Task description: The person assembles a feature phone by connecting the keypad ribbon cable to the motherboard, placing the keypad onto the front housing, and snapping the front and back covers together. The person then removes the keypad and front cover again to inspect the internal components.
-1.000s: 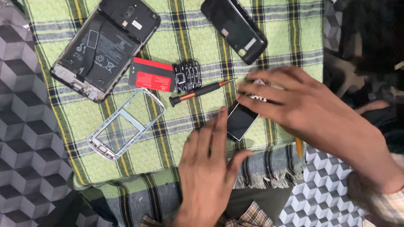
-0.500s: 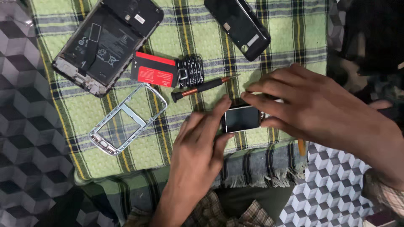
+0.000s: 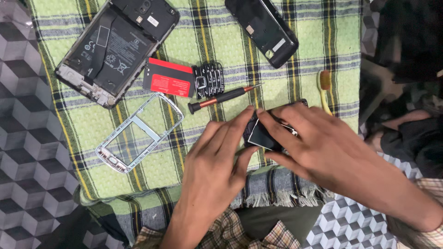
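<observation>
Small phone body [image 3: 261, 135] with its little screen showing sits on the green plaid cloth [image 3: 300, 74], pinched between both my hands. Left hand [image 3: 217, 161] grips its left edge, right hand [image 3: 318, 143] covers the right side. Screwdriver [image 3: 221, 98] lies just above, keypad [image 3: 208, 80] and red card [image 3: 168, 83] beyond that.
</observation>
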